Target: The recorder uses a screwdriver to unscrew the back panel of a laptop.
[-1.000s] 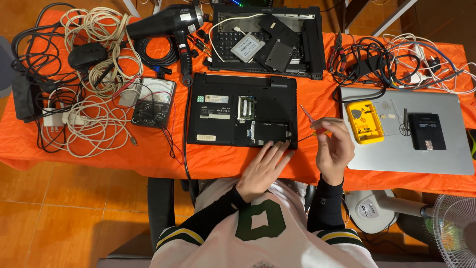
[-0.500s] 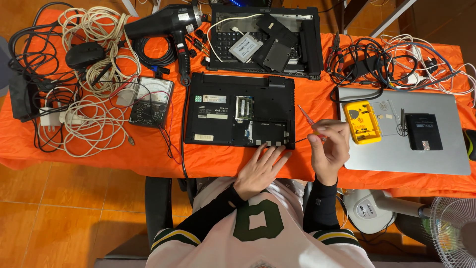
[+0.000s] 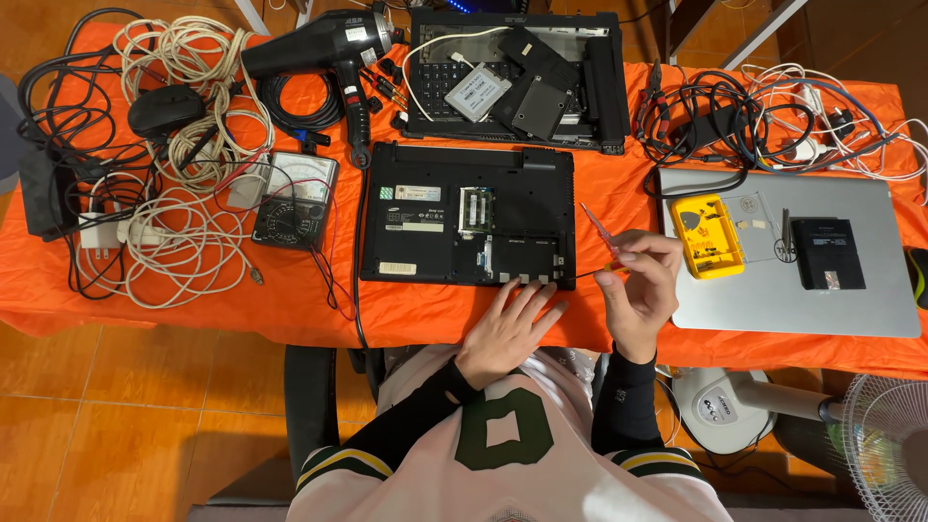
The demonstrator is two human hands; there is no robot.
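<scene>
A black laptop point(image 3: 469, 215) lies upside down on the orange tablecloth point(image 3: 290, 300), its bottom panel off and boards showing. My left hand point(image 3: 510, 327) rests flat at the laptop's near edge, fingers spread. My right hand point(image 3: 638, 288) is just right of the laptop and grips a thin orange-handled screwdriver point(image 3: 597, 227), whose handle points up and away from me.
A yellow parts box point(image 3: 709, 235) and a black drive point(image 3: 824, 253) sit on a silver laptop point(image 3: 851, 300) at right. Behind are an opened laptop point(image 3: 604, 92), a black hair dryer point(image 3: 319, 48), a multimeter point(image 3: 295, 198), and cable tangles point(image 3: 184, 242). A fan point(image 3: 884, 445) stands on the floor.
My right hand with the screwdriver has shifted slightly toward me and turned the tool. My left hand stays at the laptop's near edge.
</scene>
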